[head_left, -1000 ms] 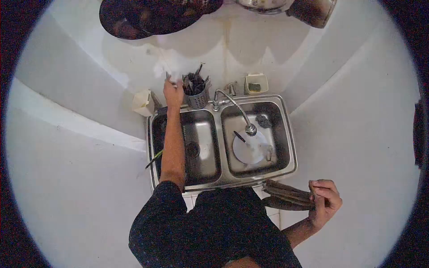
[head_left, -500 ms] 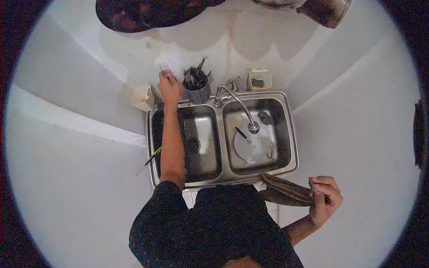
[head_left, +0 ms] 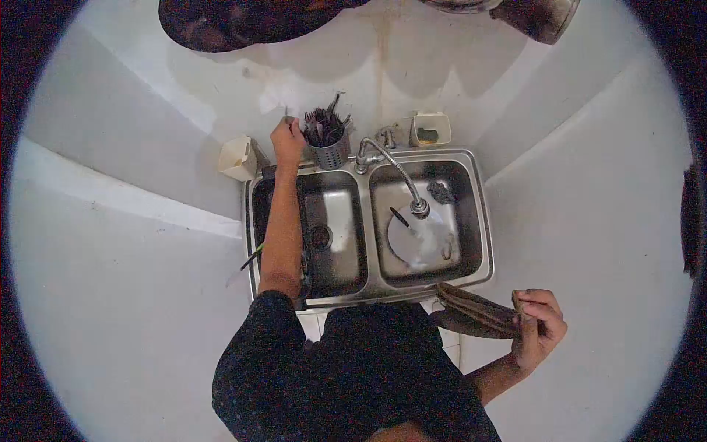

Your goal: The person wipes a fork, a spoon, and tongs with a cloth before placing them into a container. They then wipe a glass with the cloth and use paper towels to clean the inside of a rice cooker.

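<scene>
My left hand (head_left: 287,141) is raised behind the left basin, just left of a perforated metal cutlery holder (head_left: 329,155) packed with dark utensils. Its fingers are closed on a thin utensil (head_left: 286,112) whose tip points up; its kind is too small to make out. At the lower right, my right hand (head_left: 541,328) grips one end of a folded brown cloth (head_left: 479,313). The cloth stretches left to the front of the sink, close to my dark shirt.
A double steel sink (head_left: 373,243) has a flexible faucet (head_left: 398,171) over the right basin. In that basin lie a white plate (head_left: 420,250), a black-handled utensil (head_left: 399,216) and a dark scrubber (head_left: 441,193). White containers (head_left: 237,159) stand at both back corners; dark pans (head_left: 243,26) hang above.
My left hand has moved right with the thin utensil, closer to the cutlery holder. My right hand still holds the cloth, almost unmoved.
</scene>
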Tool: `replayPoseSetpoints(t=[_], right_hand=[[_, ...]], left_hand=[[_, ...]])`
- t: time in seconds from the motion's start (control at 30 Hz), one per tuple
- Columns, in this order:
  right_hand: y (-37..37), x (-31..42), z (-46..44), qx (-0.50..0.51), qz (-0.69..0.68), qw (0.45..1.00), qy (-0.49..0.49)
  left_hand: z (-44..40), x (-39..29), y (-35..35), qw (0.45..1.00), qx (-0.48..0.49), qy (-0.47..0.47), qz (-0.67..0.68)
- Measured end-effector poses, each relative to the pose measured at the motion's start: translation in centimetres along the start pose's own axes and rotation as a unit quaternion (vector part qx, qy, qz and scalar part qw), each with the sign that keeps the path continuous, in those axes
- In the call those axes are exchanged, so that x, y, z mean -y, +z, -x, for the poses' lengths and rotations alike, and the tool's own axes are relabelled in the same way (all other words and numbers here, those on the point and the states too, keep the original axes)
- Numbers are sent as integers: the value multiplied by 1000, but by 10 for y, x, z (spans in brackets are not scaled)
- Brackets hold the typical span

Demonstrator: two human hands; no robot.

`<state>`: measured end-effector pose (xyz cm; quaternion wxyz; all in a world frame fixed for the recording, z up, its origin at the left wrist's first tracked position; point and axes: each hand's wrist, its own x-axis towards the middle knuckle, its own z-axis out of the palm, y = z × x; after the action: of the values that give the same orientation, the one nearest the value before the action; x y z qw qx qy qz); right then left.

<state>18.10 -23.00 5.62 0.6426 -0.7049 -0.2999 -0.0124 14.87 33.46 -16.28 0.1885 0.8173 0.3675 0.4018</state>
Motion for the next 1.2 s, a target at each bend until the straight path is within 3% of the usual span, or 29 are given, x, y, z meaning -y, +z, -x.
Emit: replayPoseSetpoints(t=[0.17, 0.2, 0.3, 0.33, 0.43, 0.53, 0.63, 0.73, 0.83, 0.87, 0.93, 0.97, 1.0, 1.1, 1.13, 1.2], right_hand=[[0, -3, 1, 6, 0, 1000, -8], [-1, -3, 3, 1, -2, 1000, -11], [-4, 2, 5, -21, 5, 1000, -17], [-5, 1, 7, -26, 4, 1000, -11], [-5, -1, 9, -21, -4, 1000, 1], [1, 3, 5, -3, -11, 1000, -9], [2, 7, 9, 0, -10, 1000, -10], [0, 8, 12, -4, -22, 1000, -14], [-1, 7, 14, 8, -27, 999, -26], [3, 8, 13, 14, -28, 999, -36], [10, 12, 10, 24, -38, 998, -54], [12, 15, 9, 29, -47, 997, -60], [14, 17, 10, 33, -56, 996, -67], [16, 20, 16, 42, -93, 993, -66], [17, 18, 15, 48, -123, 989, -65], [18, 10, 14, 62, -183, 980, -57]], left_hand=[[15, 22, 20, 997, 69, 20, -34], [19, 26, 21, 995, 93, -22, -21], [28, 18, 18, 999, -41, 17, 22], [31, 8, 15, 992, -33, -52, 111], [42, 6, 14, 997, -61, 13, 44], [52, 3, 9, 999, 18, -16, 36], [61, -6, 8, 995, 24, -40, 86], [78, -17, 6, 952, -60, -142, 265], [86, -14, -2, 965, -24, -132, 227], [89, -14, -4, 983, -22, -42, 179], [85, -3, -3, 990, 14, 25, 135], [83, 3, -2, 992, 33, 57, 112], [82, 0, -8, 993, 78, 31, 81], [99, -27, -17, 992, -50, 15, 117], [106, -48, -27, 996, -49, 22, 69], [142, -93, -40, 962, 133, -46, 233]])
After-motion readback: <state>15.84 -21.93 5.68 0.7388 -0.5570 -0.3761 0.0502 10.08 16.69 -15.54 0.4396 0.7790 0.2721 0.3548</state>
